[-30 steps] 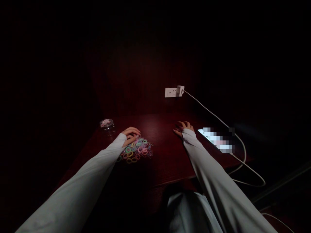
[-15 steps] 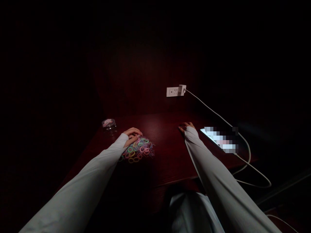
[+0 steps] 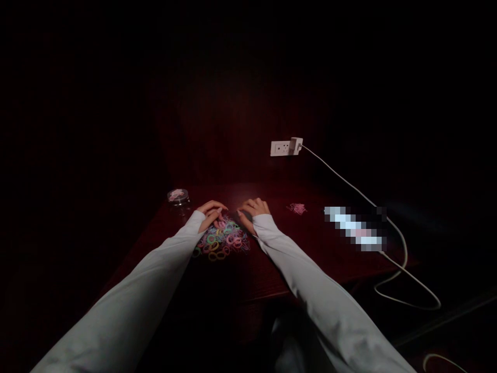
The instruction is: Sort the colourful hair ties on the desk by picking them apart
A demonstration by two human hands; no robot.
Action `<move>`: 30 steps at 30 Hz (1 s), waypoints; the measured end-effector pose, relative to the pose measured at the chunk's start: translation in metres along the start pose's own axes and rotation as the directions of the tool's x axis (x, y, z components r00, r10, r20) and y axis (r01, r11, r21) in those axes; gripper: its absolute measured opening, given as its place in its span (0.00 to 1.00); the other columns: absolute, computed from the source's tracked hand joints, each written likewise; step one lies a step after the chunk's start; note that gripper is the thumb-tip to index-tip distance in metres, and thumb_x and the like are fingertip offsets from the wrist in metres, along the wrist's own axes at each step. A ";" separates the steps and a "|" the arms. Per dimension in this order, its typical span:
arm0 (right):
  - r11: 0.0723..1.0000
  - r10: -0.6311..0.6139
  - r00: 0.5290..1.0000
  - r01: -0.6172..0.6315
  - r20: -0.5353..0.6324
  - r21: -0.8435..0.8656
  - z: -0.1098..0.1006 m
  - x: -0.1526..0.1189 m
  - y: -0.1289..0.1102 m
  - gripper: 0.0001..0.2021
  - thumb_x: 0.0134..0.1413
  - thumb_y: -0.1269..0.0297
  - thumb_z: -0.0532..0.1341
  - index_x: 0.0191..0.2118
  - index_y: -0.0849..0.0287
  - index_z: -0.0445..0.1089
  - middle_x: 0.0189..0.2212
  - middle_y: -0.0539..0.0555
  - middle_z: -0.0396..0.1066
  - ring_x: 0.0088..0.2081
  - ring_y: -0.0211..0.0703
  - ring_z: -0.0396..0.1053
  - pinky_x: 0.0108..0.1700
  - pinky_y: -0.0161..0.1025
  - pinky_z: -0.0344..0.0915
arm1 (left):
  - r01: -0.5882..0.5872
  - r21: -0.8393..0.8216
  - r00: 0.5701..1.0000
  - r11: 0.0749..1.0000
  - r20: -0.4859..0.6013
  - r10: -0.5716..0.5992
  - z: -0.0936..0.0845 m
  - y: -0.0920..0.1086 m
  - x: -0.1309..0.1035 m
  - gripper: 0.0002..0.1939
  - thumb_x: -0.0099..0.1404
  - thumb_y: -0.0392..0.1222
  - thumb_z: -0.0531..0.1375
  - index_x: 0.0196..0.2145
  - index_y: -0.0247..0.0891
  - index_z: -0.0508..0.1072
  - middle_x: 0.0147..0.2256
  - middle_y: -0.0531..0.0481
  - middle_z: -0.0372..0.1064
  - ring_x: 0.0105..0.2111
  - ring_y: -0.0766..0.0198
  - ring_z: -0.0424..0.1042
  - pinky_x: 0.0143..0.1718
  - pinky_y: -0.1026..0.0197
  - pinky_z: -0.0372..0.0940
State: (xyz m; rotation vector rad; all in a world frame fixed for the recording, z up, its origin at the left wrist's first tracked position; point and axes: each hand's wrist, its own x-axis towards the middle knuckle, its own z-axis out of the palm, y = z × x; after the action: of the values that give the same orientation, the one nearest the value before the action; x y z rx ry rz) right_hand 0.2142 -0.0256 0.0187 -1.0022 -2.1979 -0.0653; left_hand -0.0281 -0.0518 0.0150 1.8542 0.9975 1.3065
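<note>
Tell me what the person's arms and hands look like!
Both arms wear long, plain, pale grey-white sleeves that reach the wrists. The left hand and right hand are bare, with no gloves. The fingers are slim, and the nails look longish. It is too dark to see any rings or markings.
</note>
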 end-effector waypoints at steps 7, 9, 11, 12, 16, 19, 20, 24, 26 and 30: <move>0.955 -0.087 0.986 0.041 0.145 0.294 0.032 0.004 -0.034 0.19 0.61 0.53 0.65 0.56 0.50 0.74 0.53 0.53 0.75 0.52 0.47 0.67 0.57 0.44 0.60 | -0.024 -0.010 0.998 1.000 -0.059 0.024 -0.001 0.011 0.002 0.19 0.66 0.56 0.63 0.41 0.36 0.77 0.30 0.51 0.71 0.25 0.67 0.70 0.23 0.66 0.67; 0.936 -0.166 0.965 0.089 0.204 0.341 0.036 0.002 -0.031 0.26 0.56 0.52 0.69 0.59 0.49 0.72 0.57 0.53 0.72 0.54 0.47 0.68 0.58 0.44 0.61 | -0.026 0.016 0.996 1.000 -0.082 0.027 -0.001 0.013 0.001 0.18 0.67 0.55 0.62 0.42 0.36 0.76 0.30 0.51 0.70 0.24 0.67 0.70 0.24 0.66 0.67; 0.931 -0.202 0.945 0.105 0.256 0.349 0.040 0.001 -0.027 0.28 0.52 0.51 0.71 0.59 0.48 0.72 0.56 0.54 0.73 0.54 0.48 0.69 0.59 0.45 0.62 | -0.036 0.073 0.993 0.997 -0.113 0.044 -0.001 0.017 0.000 0.16 0.69 0.54 0.61 0.41 0.37 0.76 0.34 0.49 0.72 0.26 0.67 0.70 0.26 0.65 0.67; 0.933 -0.199 0.942 0.097 0.271 0.346 0.041 0.001 -0.026 0.27 0.51 0.52 0.72 0.57 0.48 0.74 0.55 0.54 0.74 0.53 0.48 0.70 0.58 0.45 0.63 | -0.045 0.113 0.991 0.993 -0.123 0.059 -0.002 0.019 -0.001 0.16 0.69 0.53 0.60 0.41 0.37 0.76 0.37 0.48 0.72 0.29 0.66 0.71 0.28 0.65 0.67; 0.910 -0.132 0.961 0.020 0.244 0.414 0.041 0.004 -0.021 0.21 0.52 0.58 0.71 0.52 0.50 0.77 0.49 0.54 0.76 0.51 0.46 0.73 0.54 0.42 0.66 | -0.095 0.313 0.990 0.945 -0.067 0.122 -0.014 0.028 -0.003 0.14 0.70 0.50 0.59 0.40 0.38 0.78 0.44 0.44 0.73 0.40 0.59 0.73 0.36 0.62 0.68; 0.866 -0.107 0.976 -0.004 0.192 0.501 0.036 0.005 -0.018 0.15 0.54 0.60 0.70 0.48 0.53 0.79 0.44 0.54 0.77 0.46 0.44 0.74 0.50 0.39 0.67 | -0.132 0.396 0.991 0.909 0.037 0.128 -0.024 0.030 -0.004 0.14 0.70 0.49 0.59 0.41 0.38 0.79 0.45 0.44 0.74 0.41 0.58 0.73 0.37 0.61 0.67; 0.856 -0.096 0.981 -0.007 0.170 0.518 0.034 0.006 -0.017 0.14 0.54 0.61 0.69 0.47 0.54 0.79 0.43 0.54 0.78 0.44 0.44 0.74 0.49 0.39 0.67 | -0.143 0.412 0.990 0.900 0.070 0.125 -0.026 0.030 -0.005 0.14 0.70 0.49 0.59 0.42 0.38 0.79 0.46 0.43 0.74 0.41 0.58 0.73 0.37 0.61 0.67; 0.839 0.038 0.993 -0.093 0.113 0.535 0.029 0.007 -0.015 0.09 0.53 0.62 0.69 0.41 0.56 0.81 0.37 0.54 0.79 0.38 0.42 0.73 0.42 0.36 0.67 | -0.194 0.445 0.977 0.874 0.171 0.130 -0.025 0.028 -0.010 0.16 0.70 0.51 0.58 0.43 0.37 0.78 0.45 0.44 0.74 0.41 0.59 0.72 0.41 0.59 0.67; 0.815 0.111 0.987 -0.156 0.113 0.558 0.027 0.007 -0.015 0.09 0.53 0.60 0.69 0.39 0.57 0.81 0.36 0.54 0.79 0.38 0.42 0.73 0.40 0.35 0.67 | -0.224 0.468 0.966 0.855 0.221 0.132 -0.025 0.026 -0.011 0.16 0.70 0.52 0.58 0.44 0.37 0.78 0.45 0.44 0.74 0.41 0.59 0.72 0.43 0.58 0.67; 0.738 0.206 0.968 -0.248 0.139 0.628 0.025 0.006 -0.013 0.13 0.53 0.54 0.68 0.39 0.57 0.80 0.35 0.53 0.80 0.37 0.42 0.75 0.39 0.35 0.68 | -0.222 0.606 0.963 0.764 0.260 0.074 -0.031 0.024 -0.012 0.19 0.69 0.54 0.59 0.48 0.39 0.75 0.40 0.47 0.72 0.40 0.58 0.71 0.44 0.57 0.65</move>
State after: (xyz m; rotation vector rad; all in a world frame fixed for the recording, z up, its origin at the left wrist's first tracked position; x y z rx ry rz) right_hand 0.1883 -0.0230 0.0069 -0.8561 -1.8985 0.7982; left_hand -0.0553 -0.0715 0.0389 2.5704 1.2918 0.8581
